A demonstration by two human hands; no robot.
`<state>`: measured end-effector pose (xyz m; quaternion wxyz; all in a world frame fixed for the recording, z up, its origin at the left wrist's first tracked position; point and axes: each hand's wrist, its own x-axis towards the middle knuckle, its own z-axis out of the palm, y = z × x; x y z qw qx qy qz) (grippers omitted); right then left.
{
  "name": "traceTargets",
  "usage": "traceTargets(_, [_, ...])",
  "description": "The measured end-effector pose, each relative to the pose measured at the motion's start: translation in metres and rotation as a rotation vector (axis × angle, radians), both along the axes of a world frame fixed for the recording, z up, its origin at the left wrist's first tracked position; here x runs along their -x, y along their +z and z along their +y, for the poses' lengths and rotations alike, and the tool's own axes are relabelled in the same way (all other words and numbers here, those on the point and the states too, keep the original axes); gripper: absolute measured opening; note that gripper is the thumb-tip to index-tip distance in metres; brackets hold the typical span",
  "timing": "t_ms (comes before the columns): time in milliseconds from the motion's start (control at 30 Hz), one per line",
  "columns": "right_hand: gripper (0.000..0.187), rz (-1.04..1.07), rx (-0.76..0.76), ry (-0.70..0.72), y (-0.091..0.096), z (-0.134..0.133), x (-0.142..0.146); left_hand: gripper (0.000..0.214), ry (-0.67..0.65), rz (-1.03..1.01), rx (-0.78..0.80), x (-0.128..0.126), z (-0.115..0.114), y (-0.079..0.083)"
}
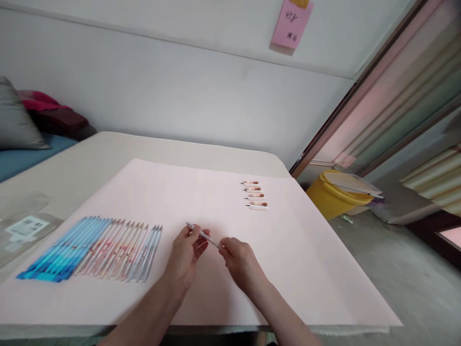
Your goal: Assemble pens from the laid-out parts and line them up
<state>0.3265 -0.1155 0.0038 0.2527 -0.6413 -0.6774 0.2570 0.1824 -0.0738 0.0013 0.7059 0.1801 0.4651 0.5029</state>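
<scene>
Both of my hands hold one slim pale pen (203, 234) just above a pink paper sheet (306, 269) near the table's front. My left hand (185, 257) pinches the pen near its tip end. My right hand (240, 262) grips the other end with curled fingers. To the left lies a neat row of several pens (93, 247), blue ones at the left, pinkish and grey ones at the right. At the far right of the sheet sit several small white and brown pen parts (255, 195) in a column.
The sheet covers a beige table (108, 149) against a white wall. A clear plastic bag with a label (25, 226) lies at the left edge. A yellow bucket (329, 197) stands on the floor at right. Cushions (21, 115) lie at far left.
</scene>
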Motion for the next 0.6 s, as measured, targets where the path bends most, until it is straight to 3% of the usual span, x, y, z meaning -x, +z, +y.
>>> traceTargets(100, [0.016, 0.299, 0.197, -0.02, 0.002, 0.003, 0.0, 0.011, -0.018, -0.012, -0.028, 0.002, 0.001, 0.004])
traceTargets(200, [0.016, 0.385, 0.265, -0.049, 0.003, 0.004, 0.002, 0.012, -0.049, -0.017, -0.046, 0.004, 0.002, 0.008])
traceTargets(400, [0.012, -0.116, -0.17, -0.038, -0.001, -0.002, 0.009, 0.015, -0.006, 0.035, -0.073, 0.006, 0.005, 0.009])
traceTargets(500, [0.016, -0.362, -0.23, -0.014, -0.004, -0.005, 0.012, 0.019, 0.009, 0.059, -0.088, 0.004, 0.004, 0.008])
traceTargets(600, [0.016, -0.449, -0.237, -0.009, -0.005, -0.006, 0.014, 0.022, 0.025, 0.064, -0.098, 0.004, 0.002, 0.006])
